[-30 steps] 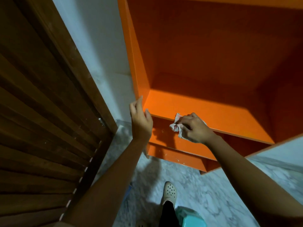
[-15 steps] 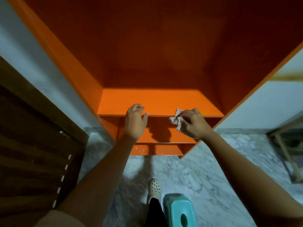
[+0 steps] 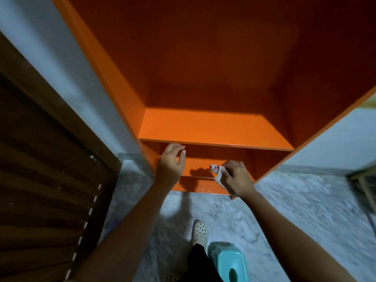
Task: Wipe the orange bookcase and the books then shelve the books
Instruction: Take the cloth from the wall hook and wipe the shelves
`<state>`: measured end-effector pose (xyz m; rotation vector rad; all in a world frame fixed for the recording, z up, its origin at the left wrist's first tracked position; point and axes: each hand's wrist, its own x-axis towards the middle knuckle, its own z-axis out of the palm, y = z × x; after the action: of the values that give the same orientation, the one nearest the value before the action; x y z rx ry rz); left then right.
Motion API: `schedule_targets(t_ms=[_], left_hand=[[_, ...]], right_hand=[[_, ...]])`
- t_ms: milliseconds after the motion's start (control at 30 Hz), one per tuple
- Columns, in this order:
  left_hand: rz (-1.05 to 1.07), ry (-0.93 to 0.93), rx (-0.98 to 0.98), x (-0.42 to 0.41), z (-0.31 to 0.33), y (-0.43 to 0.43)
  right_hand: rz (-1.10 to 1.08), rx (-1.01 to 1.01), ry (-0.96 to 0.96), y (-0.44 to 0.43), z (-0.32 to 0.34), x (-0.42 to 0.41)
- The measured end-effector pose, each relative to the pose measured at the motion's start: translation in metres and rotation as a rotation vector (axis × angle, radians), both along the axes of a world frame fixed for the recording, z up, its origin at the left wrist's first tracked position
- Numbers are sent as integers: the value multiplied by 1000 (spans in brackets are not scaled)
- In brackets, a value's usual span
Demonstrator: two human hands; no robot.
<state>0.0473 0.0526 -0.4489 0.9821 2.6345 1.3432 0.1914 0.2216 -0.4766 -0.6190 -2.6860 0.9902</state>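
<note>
Presently: right hand [image 3: 237, 179] clutches crumpled cloth [image 3: 216, 171] before orange bookcase [image 3: 203, 127]; left hand [image 3: 173, 159] loosely curled, empty. Risk: bunched cloth likely misses bookcase corners.

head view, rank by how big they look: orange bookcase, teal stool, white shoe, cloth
1. orange bookcase
2. teal stool, nearer the camera and cropped
3. white shoe and cloth look alike; cloth partly bunched in right hand

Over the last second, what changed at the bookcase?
Both hands dropped from the front edge of the shelf to the compartment below it. The left hand came off that edge and is now loosely curled, holding nothing. The right hand still grips the cloth. The orange bookcase is unchanged.
</note>
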Motion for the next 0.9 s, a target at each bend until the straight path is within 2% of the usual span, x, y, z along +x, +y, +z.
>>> schedule_targets(t_ms=[167,300,367,567,733,867,900], left_hand=[[248,-78,-45,-19,-14,-46],[408,-211,14,-34,-26,-72],[416,-235,30,-43,-33,-79],[389,-293,149,-65,-56,-80],[365,-290,168,-72,-93,-65],[444,-266,183,-76,-138,-54],[470,-253,188,-76,-151,-51]], right_hand=[[167,-17,-95,-27,1,-50],[285,-43,-178,-41,-15,-90],[314,-45,-235,-47,-25,-106],[395,-95,-195,-55,-53,-147],[314,-239,-260,-52,-97,-174],[222,-464,-323,-51,-130,-195],[250,-445,-343,-49,-142,-202]])
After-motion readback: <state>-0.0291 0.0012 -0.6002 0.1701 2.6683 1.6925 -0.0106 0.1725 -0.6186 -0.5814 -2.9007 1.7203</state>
